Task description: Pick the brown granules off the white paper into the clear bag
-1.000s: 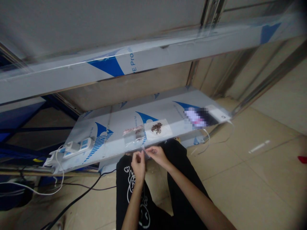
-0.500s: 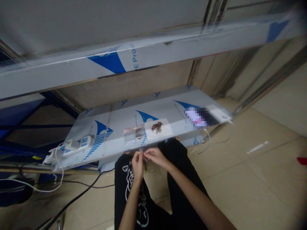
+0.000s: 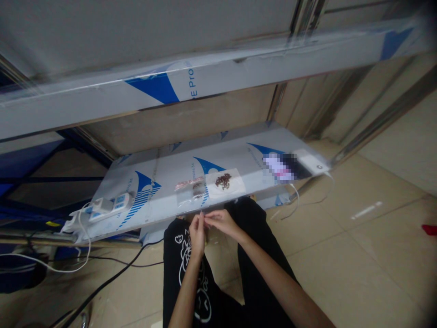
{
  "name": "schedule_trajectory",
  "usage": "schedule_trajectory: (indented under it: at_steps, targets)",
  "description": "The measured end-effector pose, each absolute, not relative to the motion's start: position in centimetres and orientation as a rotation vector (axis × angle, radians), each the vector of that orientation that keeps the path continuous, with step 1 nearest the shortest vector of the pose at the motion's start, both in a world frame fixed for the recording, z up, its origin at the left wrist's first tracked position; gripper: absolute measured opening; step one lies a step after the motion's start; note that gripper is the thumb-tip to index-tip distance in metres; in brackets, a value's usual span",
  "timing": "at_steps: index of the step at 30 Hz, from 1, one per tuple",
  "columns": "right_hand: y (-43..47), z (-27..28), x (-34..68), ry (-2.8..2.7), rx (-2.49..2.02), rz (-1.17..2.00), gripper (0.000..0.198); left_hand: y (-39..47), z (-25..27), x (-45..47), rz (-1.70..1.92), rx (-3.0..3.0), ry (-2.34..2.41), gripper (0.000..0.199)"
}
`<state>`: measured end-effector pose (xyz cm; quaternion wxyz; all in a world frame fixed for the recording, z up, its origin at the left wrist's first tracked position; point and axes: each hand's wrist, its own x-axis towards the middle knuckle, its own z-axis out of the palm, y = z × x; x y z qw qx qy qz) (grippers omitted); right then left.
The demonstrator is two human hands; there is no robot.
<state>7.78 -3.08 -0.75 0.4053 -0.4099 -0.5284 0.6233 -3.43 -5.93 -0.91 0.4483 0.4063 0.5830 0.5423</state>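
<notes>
My left hand point(image 3: 197, 231) and my right hand point(image 3: 221, 222) meet above my lap, just below the front edge of the shelf point(image 3: 164, 173). Fingertips on both sides are pinched together and touch; whatever lies between them is too small to make out. Close in front, a pile of small dark brown pieces point(image 3: 223, 181) rests on a white sheet point(image 3: 235, 187). Left of that sheet is a clear plastic bag point(image 3: 186, 197) with some brown pieces by it, and a bundle of thin pinkish strips point(image 3: 189, 183) lies across its top.
A power strip point(image 3: 119, 203) with a plugged-in white adapter point(image 3: 102, 206) sits at the shelf's left end. At the right end lies a phone with a blurred screen point(image 3: 280, 167), beside a white device point(image 3: 309, 161). Cables point(image 3: 112, 275) run over the tiled floor, and a film-covered beam point(image 3: 221, 77) crosses above.
My left fingers have straightened upward a little, and the two sets of fingertips are pressed closer together. The things on the shelf have stayed where they were.
</notes>
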Motion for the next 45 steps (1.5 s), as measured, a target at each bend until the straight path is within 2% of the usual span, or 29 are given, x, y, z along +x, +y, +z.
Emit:
schedule_trajectory:
  at_steps: [6, 18, 25, 33, 45]
  targets:
    - [-3.2, 0.0, 7.9, -1.316, -1.070, 1.594, 0.035, -5.9, -1.0, -3.4, 1.364, 0.987, 1.460, 0.038]
    - [-2.8, -2.4, 7.8, -1.388, -1.034, 1.478, 0.026, -6.0, -1.8, -3.8, 1.333, 1.127, 1.433, 0.031]
    - [-2.7, -1.9, 8.1, -1.491, -1.107, 1.244, 0.016, -6.1, -2.0, -3.7, 1.216, 1.330, 1.497, 0.026]
    - [-2.9, -1.8, 8.6, -1.771, -1.299, 0.890, 0.010, -6.2, -2.3, -3.9, 0.922, 1.646, 1.702, 0.027]
    - [-3.0, -0.7, 8.4, -1.730, -1.551, 0.722, 0.010, -6.5, -1.7, -3.5, 0.805, 1.758, 1.916, 0.021]
